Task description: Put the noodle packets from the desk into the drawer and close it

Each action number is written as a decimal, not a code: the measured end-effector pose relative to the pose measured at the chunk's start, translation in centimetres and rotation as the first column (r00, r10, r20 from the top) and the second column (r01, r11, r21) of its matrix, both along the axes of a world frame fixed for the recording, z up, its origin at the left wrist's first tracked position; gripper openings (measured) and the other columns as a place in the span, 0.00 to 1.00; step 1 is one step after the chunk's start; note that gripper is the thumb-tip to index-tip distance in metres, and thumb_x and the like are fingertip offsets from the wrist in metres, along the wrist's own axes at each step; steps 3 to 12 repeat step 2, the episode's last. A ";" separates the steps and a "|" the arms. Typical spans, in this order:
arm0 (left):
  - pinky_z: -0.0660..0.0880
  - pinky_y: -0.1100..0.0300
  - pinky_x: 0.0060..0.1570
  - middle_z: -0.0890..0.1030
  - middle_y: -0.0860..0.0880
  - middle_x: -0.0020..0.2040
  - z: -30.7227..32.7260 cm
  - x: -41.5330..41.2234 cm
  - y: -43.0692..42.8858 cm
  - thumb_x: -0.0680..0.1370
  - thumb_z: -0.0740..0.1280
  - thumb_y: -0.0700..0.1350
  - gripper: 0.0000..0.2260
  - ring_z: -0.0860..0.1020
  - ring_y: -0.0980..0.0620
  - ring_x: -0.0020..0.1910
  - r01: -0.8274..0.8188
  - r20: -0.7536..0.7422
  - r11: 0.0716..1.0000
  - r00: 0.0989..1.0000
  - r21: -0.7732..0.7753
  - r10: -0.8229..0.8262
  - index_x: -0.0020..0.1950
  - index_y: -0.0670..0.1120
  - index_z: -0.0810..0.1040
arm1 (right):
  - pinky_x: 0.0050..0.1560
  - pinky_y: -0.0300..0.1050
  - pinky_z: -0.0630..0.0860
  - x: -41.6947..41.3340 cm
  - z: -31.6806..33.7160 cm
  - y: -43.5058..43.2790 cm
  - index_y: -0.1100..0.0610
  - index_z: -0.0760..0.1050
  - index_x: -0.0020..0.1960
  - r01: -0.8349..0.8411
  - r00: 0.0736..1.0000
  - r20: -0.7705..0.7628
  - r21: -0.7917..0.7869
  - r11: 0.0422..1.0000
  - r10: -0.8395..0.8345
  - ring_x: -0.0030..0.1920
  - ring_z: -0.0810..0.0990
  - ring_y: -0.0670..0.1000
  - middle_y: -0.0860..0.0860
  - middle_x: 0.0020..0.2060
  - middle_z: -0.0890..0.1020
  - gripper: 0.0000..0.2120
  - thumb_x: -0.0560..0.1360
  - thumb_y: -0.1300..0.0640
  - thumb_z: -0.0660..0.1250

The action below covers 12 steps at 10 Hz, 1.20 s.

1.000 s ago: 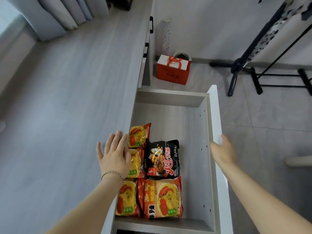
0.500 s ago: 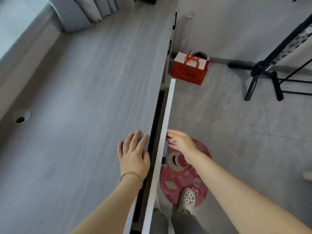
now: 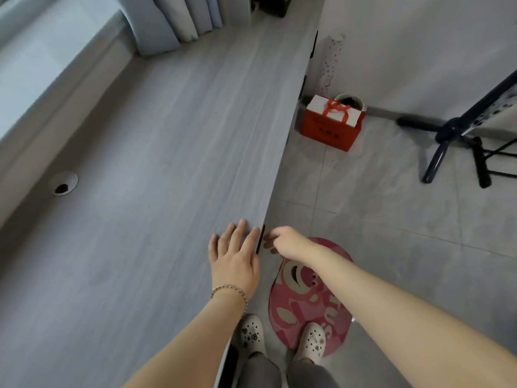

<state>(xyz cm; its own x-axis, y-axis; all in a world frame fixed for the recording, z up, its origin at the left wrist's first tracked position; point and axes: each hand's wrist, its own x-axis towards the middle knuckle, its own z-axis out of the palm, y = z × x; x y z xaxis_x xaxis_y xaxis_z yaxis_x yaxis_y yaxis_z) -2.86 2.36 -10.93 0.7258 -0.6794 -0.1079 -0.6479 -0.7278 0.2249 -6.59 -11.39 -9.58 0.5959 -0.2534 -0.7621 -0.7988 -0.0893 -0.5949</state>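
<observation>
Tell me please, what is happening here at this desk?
A person stands at a grey desk. The left hand lies flat on the desktop near its front edge. The right hand is at the dark drawer handle just under that edge. The drawer looks pushed in, no front sticks out, and no noodle packets are in sight.

The drawer (image 3: 260, 240) sits shut under the grey desk (image 3: 156, 175), only its dark handle showing.

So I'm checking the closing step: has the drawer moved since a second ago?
Yes. The drawer has slid in under the desk; only its dark handle shows at the desk edge, by the right hand.
</observation>
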 end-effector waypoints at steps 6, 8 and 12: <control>0.63 0.49 0.66 0.71 0.49 0.68 4.1 1.3 -1.7 0.78 0.59 0.43 0.15 0.68 0.42 0.66 0.102 -0.138 0.966 0.988 0.239 -0.070 0.64 0.50 0.73 | 0.65 0.48 0.70 -2.8 3.7 -2.8 0.62 0.71 0.66 -0.518 0.851 -0.260 -0.275 0.810 0.456 0.65 0.73 0.57 0.56 0.67 0.74 0.19 0.77 0.60 0.55; 0.63 0.49 0.66 0.71 0.49 0.68 4.1 1.3 -1.7 0.78 0.59 0.43 0.15 0.68 0.42 0.66 0.102 -0.138 0.966 0.988 0.239 -0.070 0.64 0.50 0.73 | 0.65 0.48 0.70 -2.8 3.7 -2.8 0.62 0.71 0.66 -0.518 0.851 -0.260 -0.275 0.810 0.456 0.65 0.73 0.57 0.56 0.67 0.74 0.19 0.77 0.60 0.55; 0.63 0.49 0.66 0.71 0.49 0.68 4.1 1.3 -1.7 0.78 0.59 0.43 0.15 0.68 0.42 0.66 0.102 -0.138 0.966 0.988 0.239 -0.070 0.64 0.50 0.73 | 0.65 0.48 0.70 -2.8 3.7 -2.8 0.62 0.71 0.66 -0.518 0.851 -0.260 -0.275 0.810 0.456 0.65 0.73 0.57 0.56 0.67 0.74 0.19 0.77 0.60 0.55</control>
